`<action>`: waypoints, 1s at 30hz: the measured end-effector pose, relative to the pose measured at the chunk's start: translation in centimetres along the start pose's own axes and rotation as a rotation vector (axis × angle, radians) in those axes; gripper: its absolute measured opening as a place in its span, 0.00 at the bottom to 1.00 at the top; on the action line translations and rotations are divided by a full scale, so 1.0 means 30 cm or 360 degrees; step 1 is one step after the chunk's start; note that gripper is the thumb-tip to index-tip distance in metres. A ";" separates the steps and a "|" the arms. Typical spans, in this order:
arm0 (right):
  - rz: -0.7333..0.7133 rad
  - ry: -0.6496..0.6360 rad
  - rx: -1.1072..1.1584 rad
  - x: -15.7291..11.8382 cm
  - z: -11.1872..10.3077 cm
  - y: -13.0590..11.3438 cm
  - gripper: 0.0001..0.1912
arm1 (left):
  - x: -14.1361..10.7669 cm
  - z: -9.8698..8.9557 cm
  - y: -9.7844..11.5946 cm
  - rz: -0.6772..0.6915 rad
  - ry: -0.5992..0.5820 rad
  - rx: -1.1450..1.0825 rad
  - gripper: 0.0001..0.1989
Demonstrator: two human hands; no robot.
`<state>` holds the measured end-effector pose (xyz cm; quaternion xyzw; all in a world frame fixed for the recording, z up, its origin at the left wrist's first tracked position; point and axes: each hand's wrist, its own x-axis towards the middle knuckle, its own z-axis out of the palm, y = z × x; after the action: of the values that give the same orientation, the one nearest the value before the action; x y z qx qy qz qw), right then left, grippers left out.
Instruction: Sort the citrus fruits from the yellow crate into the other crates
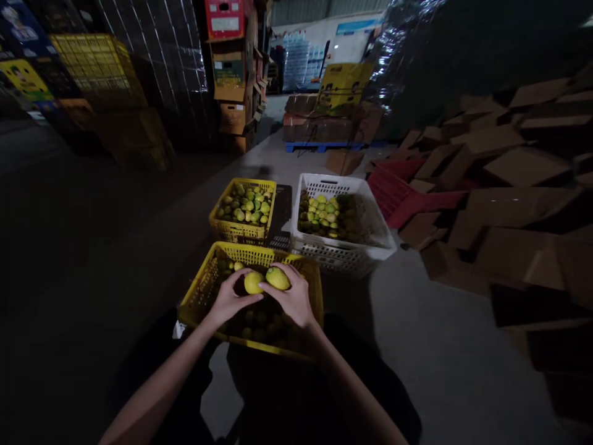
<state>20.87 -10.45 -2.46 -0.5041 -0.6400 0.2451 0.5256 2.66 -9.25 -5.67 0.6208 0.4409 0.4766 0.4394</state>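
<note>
My left hand (pixel 231 301) is closed round a yellow lemon (pixel 252 282), thumb below and fingers behind it. My right hand (pixel 295 296) grips a second, slightly greener lemon (pixel 278 278), its thumb reaching toward the first one. The two fruits are side by side, almost touching. Both hands are above a yellow plastic crate (pixel 204 281), where more lemons lie in shadow. Beyond it, a smaller-looking yellow crate (pixel 243 231) holds green and yellow lemons. To its right is a white crate (pixel 343 246) partly filled with lemons.
Flattened and open cardboard boxes (pixel 514 216) are heaped along the right, with a red crate (pixel 398 191) among them. Stacked boxes (pixel 231 80) and yellow crates (pixel 95 68) stand at the back left. A blue pallet (pixel 319 147) with cartons lies behind the crates.
</note>
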 end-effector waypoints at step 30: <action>0.0201 -0.0226 0.0617 -0.033 0.003 0.014 0.29 | 0.003 -0.019 0.004 0.0093 0.0091 -0.0134 0.29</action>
<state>20.88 -11.17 -3.27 -0.4141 -0.5834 0.4310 0.5499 2.13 -9.13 -5.46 0.6004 0.4146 0.5249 0.4382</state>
